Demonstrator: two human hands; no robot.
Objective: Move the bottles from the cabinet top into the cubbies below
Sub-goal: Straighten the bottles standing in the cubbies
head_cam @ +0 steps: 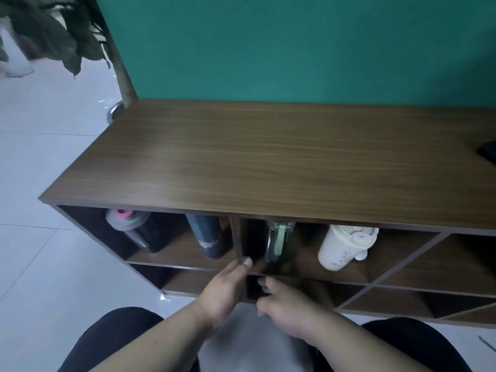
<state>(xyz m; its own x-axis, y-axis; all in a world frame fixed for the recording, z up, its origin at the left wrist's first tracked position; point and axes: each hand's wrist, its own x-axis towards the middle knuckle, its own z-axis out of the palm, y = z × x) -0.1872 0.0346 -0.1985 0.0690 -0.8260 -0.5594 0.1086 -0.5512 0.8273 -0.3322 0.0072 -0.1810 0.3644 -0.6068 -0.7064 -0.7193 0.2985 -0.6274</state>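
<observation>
The wooden cabinet top [268, 162] carries no bottles. In the upper-left cubby stand a dark bottle with a pink and grey lid [134, 229] and a blue bottle [206, 237]. The cubby to its right holds a clear bottle with a green strap [277, 240] and a white bottle [343, 245]. My left hand [225, 294] is in front of the divider between these cubbies, fingers loosely together, holding nothing. Just below the clear bottle's shelf, my right hand [287, 304] has its fingers apart and is empty.
A dark object [487, 153] lies on the cabinet top at the right edge. Diagonal cubbies [418, 277] fill the cabinet's right part. A potted plant [53, 30] stands at the back left on the tiled floor. A green wall is behind. My knees are at the bottom.
</observation>
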